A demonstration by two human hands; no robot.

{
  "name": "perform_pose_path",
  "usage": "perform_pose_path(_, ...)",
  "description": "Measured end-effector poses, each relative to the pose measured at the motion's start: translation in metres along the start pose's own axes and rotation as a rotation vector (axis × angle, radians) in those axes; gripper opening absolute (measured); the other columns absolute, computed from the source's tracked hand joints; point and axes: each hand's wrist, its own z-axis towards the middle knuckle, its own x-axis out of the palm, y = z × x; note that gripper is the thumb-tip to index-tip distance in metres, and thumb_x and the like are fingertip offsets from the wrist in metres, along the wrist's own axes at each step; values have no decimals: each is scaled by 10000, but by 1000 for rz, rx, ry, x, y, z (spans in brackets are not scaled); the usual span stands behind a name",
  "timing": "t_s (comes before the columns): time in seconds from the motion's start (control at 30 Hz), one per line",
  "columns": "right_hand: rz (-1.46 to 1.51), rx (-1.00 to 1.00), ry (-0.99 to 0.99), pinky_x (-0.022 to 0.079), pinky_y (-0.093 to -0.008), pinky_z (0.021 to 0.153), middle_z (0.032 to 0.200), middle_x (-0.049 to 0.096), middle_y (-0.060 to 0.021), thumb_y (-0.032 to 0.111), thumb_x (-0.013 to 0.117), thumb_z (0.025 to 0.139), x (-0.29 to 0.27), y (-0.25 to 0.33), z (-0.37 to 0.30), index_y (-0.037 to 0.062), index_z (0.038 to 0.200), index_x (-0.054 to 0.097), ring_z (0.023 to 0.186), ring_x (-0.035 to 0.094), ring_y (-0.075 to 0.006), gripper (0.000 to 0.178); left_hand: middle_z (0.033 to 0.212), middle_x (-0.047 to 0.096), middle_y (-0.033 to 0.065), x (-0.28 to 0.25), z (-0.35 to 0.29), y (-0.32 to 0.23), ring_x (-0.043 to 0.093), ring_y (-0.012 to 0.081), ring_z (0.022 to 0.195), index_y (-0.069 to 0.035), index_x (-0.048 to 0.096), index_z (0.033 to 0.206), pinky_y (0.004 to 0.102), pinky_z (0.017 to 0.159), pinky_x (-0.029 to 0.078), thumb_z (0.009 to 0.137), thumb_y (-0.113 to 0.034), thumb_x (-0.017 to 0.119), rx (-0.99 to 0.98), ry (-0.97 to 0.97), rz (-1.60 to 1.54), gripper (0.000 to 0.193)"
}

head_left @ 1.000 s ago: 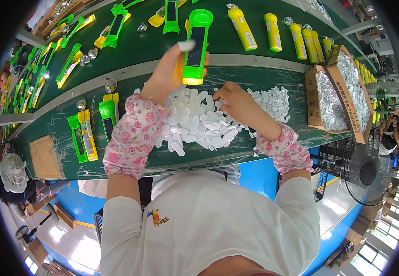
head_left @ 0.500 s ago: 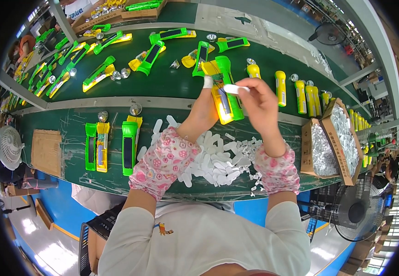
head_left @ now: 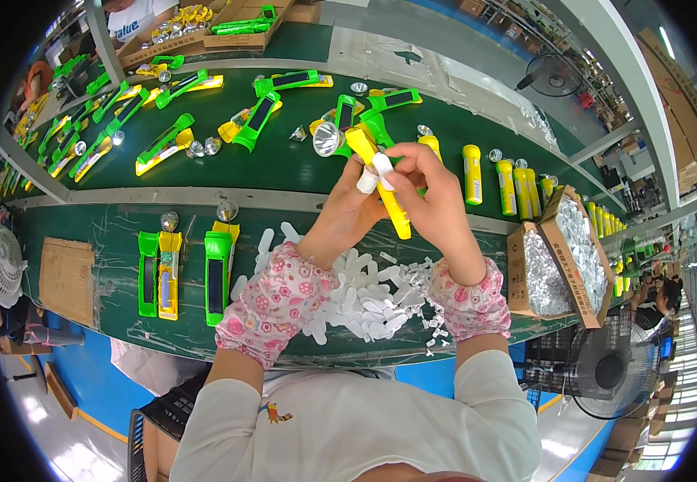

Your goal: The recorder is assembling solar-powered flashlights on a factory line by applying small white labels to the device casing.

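Left hand (head_left: pixel 347 207) grips yellow plastic torch shell (head_left: pixel 395 210), long axis upper-left to lower-right; right hand (head_left: pixel 433 197) pinches white rounded plastic strip (head_left: pixel 383 167) at its face.

We've got a white fan (head_left: pixel 3 255) far left, brown cardboard sheet (head_left: pixel 67 277) flat on the green bench (head_left: pixel 114 293), black crate (head_left: pixel 136 442) lower left, black-caged fan (head_left: pixel 617 365) right, another black fan (head_left: pixel 553 78) upper right, grey metal post (head_left: pixel 644 84) nearby.

Your yellow casing (head_left: pixel 397 215) looks like smooth plastic, the reflector beside it (head_left: pixel 327 139) mirror-glossy; your sleeve cover (head_left: pixel 276 301) is cloth, the tabletop (head_left: pixel 115 265) scuffed, the carton (head_left: pixel 517 273) matt cardboard.
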Motion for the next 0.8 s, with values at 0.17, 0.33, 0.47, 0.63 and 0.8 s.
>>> perform_pose_path(0.17,-53,-71,32,459,-323,658,829,574,-72,40,693,794,1,-7,-2,79,1077,614,791,545,-232,296,1270,471,77,-5,1,-1,508,233,1196,-146,329,1332,461,973,460,952,-271,577,29,-16,84,471)
perform_pose_path(0.33,-414,-183,-107,468,-398,794,1122,491,-177,198,728,798,-6,1,-11,45,1315,507,998,514,-355,583,1227,481,61,5,1,-9,482,198,1177,-115,359,1300,403,1008,403,985,-278,503,77,-108,-25,383)
perform_pose_path(0.47,-283,-4,121,464,-356,809,1109,520,-177,230,574,938,-6,-27,-20,-43,1283,502,937,551,-298,445,1160,479,56,9,2,-9,499,205,1117,-118,372,1255,416,989,407,988,-244,456,41,-213,-106,307)
perform_pose_path(0.63,40,70,3,473,-347,771,968,545,-176,174,467,988,6,-17,-27,-83,1210,534,874,603,-293,346,1126,479,77,16,-5,-17,530,200,1021,-84,375,1213,434,893,470,960,-203,453,59,-424,-11,291)
perform_pose_path(0.8,-79,-61,-47,473,-355,749,929,569,-187,172,439,989,24,-26,-34,-64,1209,552,830,600,-298,342,1042,568,87,5,0,-11,573,215,970,-60,476,1138,393,865,483,973,-176,406,138,-529,-10,213)
